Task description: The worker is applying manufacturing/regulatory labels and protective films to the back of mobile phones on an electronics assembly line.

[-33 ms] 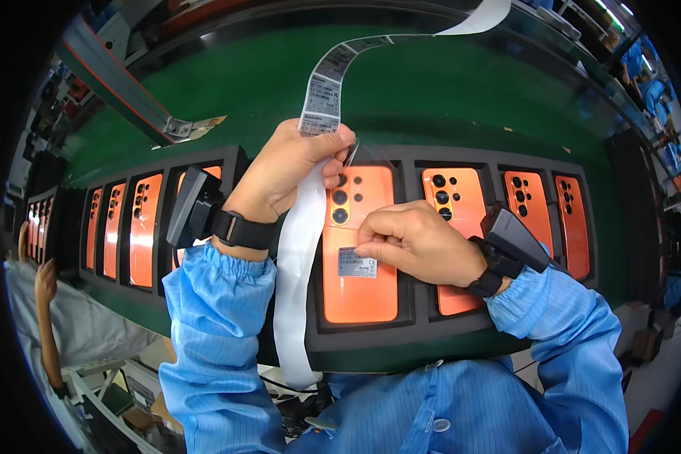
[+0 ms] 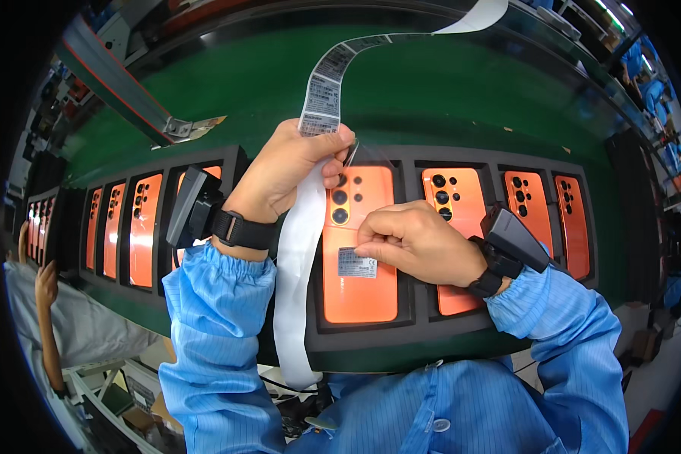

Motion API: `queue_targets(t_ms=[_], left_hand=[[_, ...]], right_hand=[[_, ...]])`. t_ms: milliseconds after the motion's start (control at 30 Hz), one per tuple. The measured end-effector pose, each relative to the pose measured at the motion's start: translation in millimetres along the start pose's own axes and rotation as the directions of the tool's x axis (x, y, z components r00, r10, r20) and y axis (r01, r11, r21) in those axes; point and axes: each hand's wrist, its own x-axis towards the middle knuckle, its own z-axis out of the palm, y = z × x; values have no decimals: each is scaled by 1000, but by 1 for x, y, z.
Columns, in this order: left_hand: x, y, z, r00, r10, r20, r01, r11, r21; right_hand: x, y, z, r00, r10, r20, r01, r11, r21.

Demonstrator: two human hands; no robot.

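My left hand (image 2: 299,163) pinches a long strip of printed labels (image 2: 324,91). The strip's bare white backing (image 2: 295,280) hangs below that hand, past the table edge. A thin clear film shows beside the left fingertips; what it is attached to I cannot tell. Thumb and finger of my right hand (image 2: 420,242) are closed on the upper right edge of a grey printed label (image 2: 356,263). This label lies over the back of an orange phone (image 2: 359,299), below its cameras. Whether it is fully stuck down is hidden by the fingers.
The phone sits in a black foam tray (image 2: 431,329) with more orange phones (image 2: 528,204) to the right. Another such tray (image 2: 121,284) stands at left on the green table (image 2: 446,91). A metal arm (image 2: 121,83) rises at upper left. Another person's hand (image 2: 46,284) is far left.
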Motion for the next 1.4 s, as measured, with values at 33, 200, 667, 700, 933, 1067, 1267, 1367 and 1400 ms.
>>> queue_targets(t_ms=[33,200,667,700,933,1067,1267,1367,1400], left_hand=[[1,0,0,1000,-1,1,1,1000,0],[-1,1,0,1000,-9,-21,9,1000,-7],[2,0,-1,1000,-3,2,3,999,-36],[3,-1,-1,1000,-9,1,9,999,-40],[1,-2,-1,1000,0,-4,-1,998,-60],[1,-3,-1,1000,-2,4,2,998,-65],[4,-1,-6,1000,15,5,-15,999,-39],[8,0,-7,1000,19,3,-19,999,-30],[8,0,-7,1000,29,10,-28,999,-15]], right_hand=[[0,1,0,1000,-6,-4,6,1000,0],[0,-1,0,1000,3,7,-3,1000,1],[3,0,-2,1000,11,-3,-11,1000,26],[3,0,-2,1000,11,-5,-11,1000,24],[1,-4,0,1000,-19,-16,19,999,-38],[-3,-2,4,998,-53,-23,51,993,-110],[-1,-15,6,934,-358,6,263,676,-688],[17,-11,3,930,-366,-33,217,618,-756],[22,-7,2,920,-389,-51,217,612,-760]])
